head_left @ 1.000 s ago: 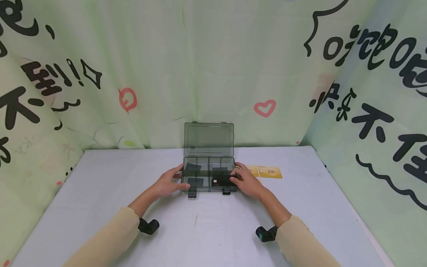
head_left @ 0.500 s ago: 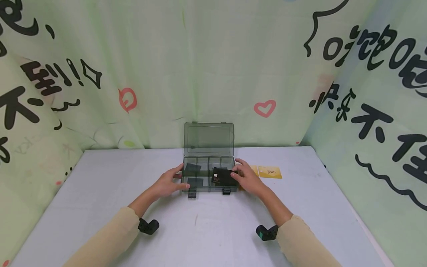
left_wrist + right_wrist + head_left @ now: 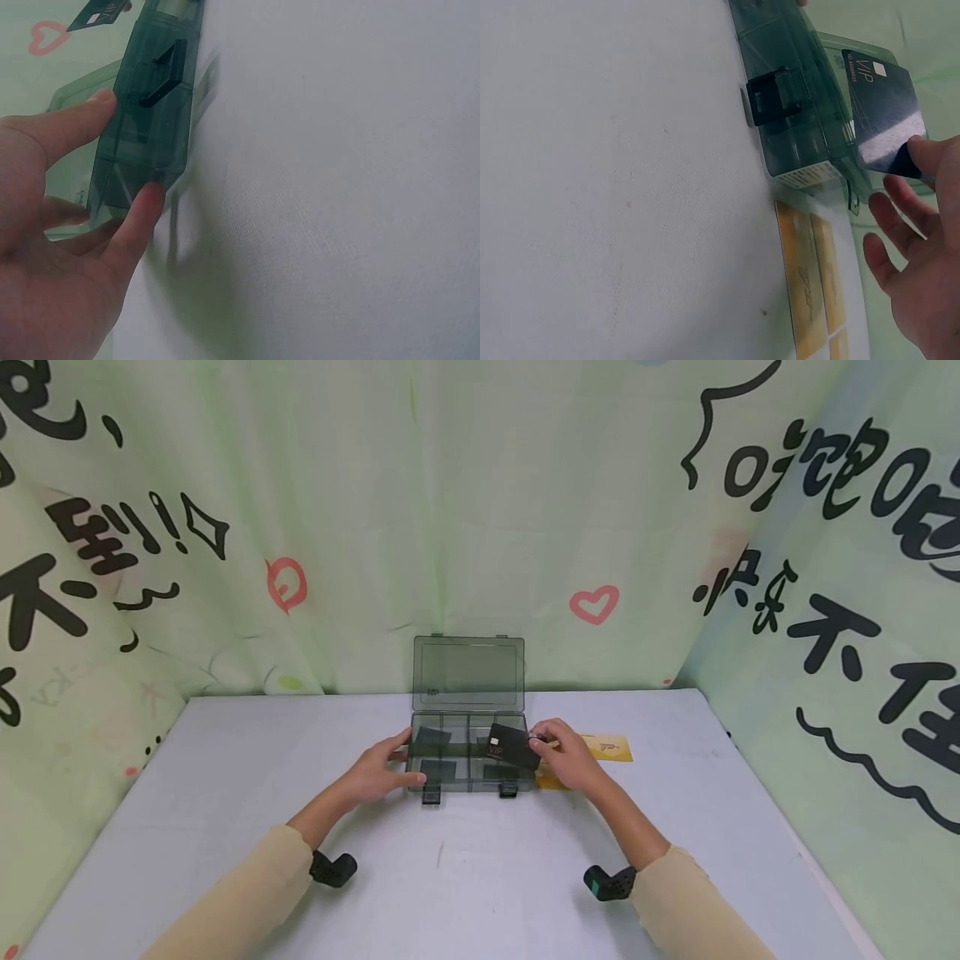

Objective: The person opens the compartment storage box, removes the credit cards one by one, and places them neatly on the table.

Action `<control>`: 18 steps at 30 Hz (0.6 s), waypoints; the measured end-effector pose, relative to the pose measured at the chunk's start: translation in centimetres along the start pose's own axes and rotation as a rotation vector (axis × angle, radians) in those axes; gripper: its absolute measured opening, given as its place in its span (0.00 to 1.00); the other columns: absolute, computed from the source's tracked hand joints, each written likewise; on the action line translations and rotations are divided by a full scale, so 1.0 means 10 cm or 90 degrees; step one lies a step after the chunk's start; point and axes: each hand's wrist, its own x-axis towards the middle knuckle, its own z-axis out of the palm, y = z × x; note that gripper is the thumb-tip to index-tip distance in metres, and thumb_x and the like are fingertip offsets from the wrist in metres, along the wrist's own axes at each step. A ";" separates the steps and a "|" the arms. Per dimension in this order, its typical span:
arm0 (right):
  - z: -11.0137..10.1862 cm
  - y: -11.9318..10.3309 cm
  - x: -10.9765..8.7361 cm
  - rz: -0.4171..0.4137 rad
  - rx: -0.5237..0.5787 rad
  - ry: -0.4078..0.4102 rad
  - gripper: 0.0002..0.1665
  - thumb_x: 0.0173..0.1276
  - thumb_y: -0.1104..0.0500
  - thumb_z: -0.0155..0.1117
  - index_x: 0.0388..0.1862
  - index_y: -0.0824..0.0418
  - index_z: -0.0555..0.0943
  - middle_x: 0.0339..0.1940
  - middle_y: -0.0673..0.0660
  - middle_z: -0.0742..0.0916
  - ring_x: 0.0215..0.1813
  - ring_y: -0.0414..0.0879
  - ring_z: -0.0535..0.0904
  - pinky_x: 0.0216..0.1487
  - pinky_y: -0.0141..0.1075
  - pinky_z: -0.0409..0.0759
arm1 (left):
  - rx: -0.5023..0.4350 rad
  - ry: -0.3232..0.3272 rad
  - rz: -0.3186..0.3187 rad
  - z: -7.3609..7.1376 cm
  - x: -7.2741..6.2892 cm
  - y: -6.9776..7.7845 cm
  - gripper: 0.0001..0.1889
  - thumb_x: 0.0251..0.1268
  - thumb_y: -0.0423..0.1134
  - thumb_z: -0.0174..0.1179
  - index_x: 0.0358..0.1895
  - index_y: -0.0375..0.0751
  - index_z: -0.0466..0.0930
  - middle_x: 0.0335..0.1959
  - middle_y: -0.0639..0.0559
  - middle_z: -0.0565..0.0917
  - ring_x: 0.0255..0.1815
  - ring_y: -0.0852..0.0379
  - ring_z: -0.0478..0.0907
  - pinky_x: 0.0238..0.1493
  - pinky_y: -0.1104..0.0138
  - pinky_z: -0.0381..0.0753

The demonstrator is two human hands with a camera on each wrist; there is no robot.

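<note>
A translucent grey-green compartment box (image 3: 469, 785) stands on the table with its lid (image 3: 469, 672) raised at the back. At its left end, my left hand (image 3: 378, 770) holds the box, thumb over the front left corner and fingers along the side wall. My right hand (image 3: 566, 756) pinches a black VIP card (image 3: 512, 746) by its right end, between thumb and fingers. Tilted, the card overlaps the right-hand compartments in the head view. Dark cards (image 3: 438, 770) show in the left compartments. The right wrist view shows the VIP card (image 3: 885, 112) above the box's rim.
Yellow cards (image 3: 611, 747) lie on the white table just right of the box, partly hidden by my right hand. Two latches (image 3: 432, 793) hang at the box's front. A printed curtain (image 3: 360, 568) closes off the back and sides.
My right hand has lifted the VIP card and drawn it back and slightly right, uncovering a dark piece in the front right compartment. The left hand and box stay put.
</note>
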 end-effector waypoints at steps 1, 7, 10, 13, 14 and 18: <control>-0.01 0.00 -0.01 0.005 -0.002 0.001 0.09 0.75 0.57 0.54 0.45 0.61 0.76 0.55 0.60 0.80 0.56 0.55 0.76 0.57 0.48 0.77 | -0.001 -0.001 0.000 0.00 0.00 0.00 0.47 0.61 0.46 0.66 0.78 0.49 0.46 0.78 0.42 0.56 0.74 0.41 0.61 0.67 0.44 0.67; -0.09 0.02 -0.06 0.002 0.005 0.003 0.08 0.75 0.57 0.54 0.43 0.60 0.76 0.42 0.60 0.83 0.42 0.50 0.76 0.41 0.37 0.74 | 0.002 -0.004 0.001 -0.01 0.00 -0.01 0.47 0.61 0.46 0.66 0.78 0.49 0.46 0.77 0.42 0.56 0.74 0.41 0.61 0.67 0.44 0.67; -0.13 0.06 -0.07 0.000 0.027 0.000 0.08 0.75 0.57 0.54 0.44 0.61 0.76 0.44 0.62 0.83 0.39 0.49 0.79 0.38 0.36 0.76 | 0.010 -0.003 0.005 -0.01 0.00 -0.01 0.47 0.61 0.47 0.66 0.78 0.48 0.46 0.77 0.41 0.56 0.74 0.41 0.61 0.67 0.44 0.67; -0.16 0.11 -0.09 0.010 0.069 -0.010 0.09 0.76 0.58 0.53 0.46 0.63 0.75 0.51 0.67 0.81 0.37 0.52 0.84 0.38 0.38 0.82 | 0.016 -0.004 0.007 -0.01 0.00 -0.01 0.47 0.62 0.47 0.66 0.78 0.47 0.46 0.77 0.41 0.56 0.74 0.41 0.62 0.67 0.44 0.67; -0.18 0.12 -0.09 0.013 0.081 -0.015 0.09 0.76 0.58 0.53 0.47 0.63 0.74 0.53 0.68 0.80 0.37 0.53 0.85 0.39 0.40 0.84 | 0.017 -0.004 0.008 -0.01 0.00 -0.01 0.47 0.62 0.47 0.66 0.78 0.47 0.46 0.77 0.41 0.56 0.74 0.41 0.62 0.67 0.44 0.67; -0.23 0.16 -0.12 0.022 0.115 -0.024 0.10 0.76 0.60 0.52 0.49 0.66 0.73 0.55 0.71 0.78 0.36 0.60 0.86 0.41 0.47 0.86 | 0.016 -0.002 0.009 -0.01 0.00 -0.01 0.47 0.62 0.46 0.66 0.78 0.48 0.46 0.77 0.41 0.56 0.74 0.41 0.62 0.67 0.44 0.67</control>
